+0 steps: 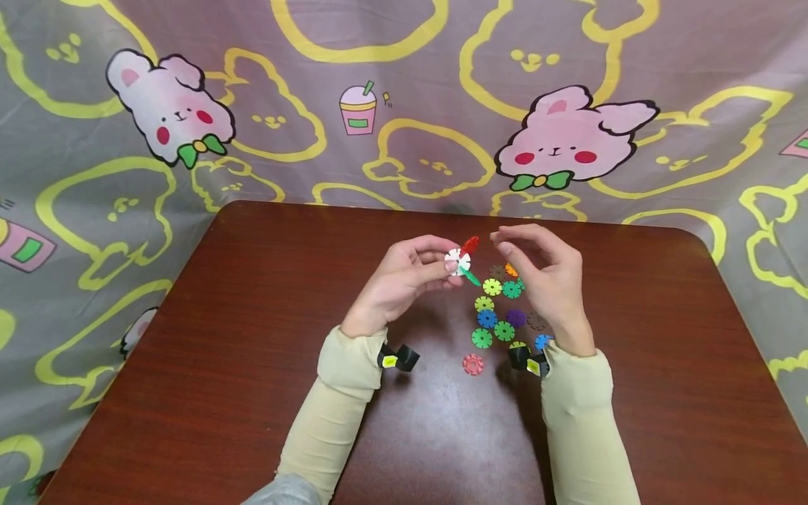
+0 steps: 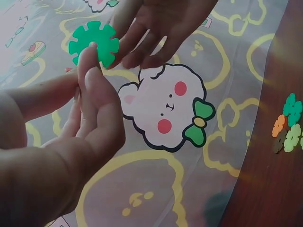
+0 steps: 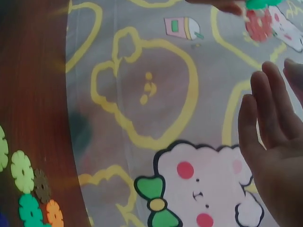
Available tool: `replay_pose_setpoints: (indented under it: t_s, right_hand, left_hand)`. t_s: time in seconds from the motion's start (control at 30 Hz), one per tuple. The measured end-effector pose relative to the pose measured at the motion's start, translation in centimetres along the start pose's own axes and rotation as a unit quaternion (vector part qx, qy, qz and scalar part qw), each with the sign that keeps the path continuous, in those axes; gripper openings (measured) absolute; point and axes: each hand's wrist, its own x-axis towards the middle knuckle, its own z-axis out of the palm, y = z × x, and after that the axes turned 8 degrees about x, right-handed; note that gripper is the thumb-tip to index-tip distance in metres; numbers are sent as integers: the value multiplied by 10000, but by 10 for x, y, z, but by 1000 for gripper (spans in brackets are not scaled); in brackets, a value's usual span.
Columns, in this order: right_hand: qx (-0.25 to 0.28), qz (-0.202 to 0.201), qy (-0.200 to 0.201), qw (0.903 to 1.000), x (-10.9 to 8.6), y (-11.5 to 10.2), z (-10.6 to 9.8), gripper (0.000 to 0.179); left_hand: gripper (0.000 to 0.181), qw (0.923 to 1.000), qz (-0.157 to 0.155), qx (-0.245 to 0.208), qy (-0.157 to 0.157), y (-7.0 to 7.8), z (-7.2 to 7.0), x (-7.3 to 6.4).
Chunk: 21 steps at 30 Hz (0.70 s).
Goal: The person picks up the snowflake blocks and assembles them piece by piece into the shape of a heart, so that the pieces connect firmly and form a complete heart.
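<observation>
My left hand (image 1: pixel 400 280) pinches a white notched disc (image 1: pixel 464 261) between thumb and fingers, above the far half of the table. A red disc (image 1: pixel 470 244) and a green disc (image 1: pixel 470 277) stick out from the white one, set at an angle to it. The left wrist view shows the green disc (image 2: pixel 108 41) face on, behind my fingertips. To the right of this piece, my right hand (image 1: pixel 557 284) is raised, fingers loosely bent and apart from it. In the right wrist view this hand (image 3: pixel 277 142) holds nothing.
Several loose notched discs lie on the brown table (image 1: pixel 252 315) below the hands, among them a blue disc (image 1: pixel 487 318), a purple disc (image 1: pixel 516 318) and a pink disc (image 1: pixel 473 365) nearest me. A patterned cloth (image 1: pixel 435 91) hangs around the table's far side and both sides.
</observation>
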Motion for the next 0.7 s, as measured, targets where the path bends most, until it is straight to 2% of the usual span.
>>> replay_pose_setpoints:
  t_s: [0.13,0.23,0.3,0.4,0.47,0.57,0.7]
  right_hand:
    - [23,96,415,9991,2,6,-13,22]
    - [123,414,815,9957,2,14,-24,22]
    - [305,691,1174,9902,3,21,-28,21]
    - [644,1173,1757,9753,4,31,-33,19]
    - [432,1531,1947,9679,3,39,-37,21]
    - [-348,2241,1831,9566,-1,51,-45,26]
    - [-1559,3294,865,9272,-11,64,-59,38]
  left_hand:
    - [29,10000,19,-66,7,0,-1,0]
    - [37,9999,-10,-160,-24,1,-1,0]
    - [42,9997,-19,-222,-68,1,-1,0]
    - [45,9996,-9,-250,-147,1,-2,0]
    - [44,9996,1,-233,-182,1,-2,0]
    - [40,9997,35,-162,-200,0,-3,0]
    - [37,9996,105,-164,-179,-1,-3,0]
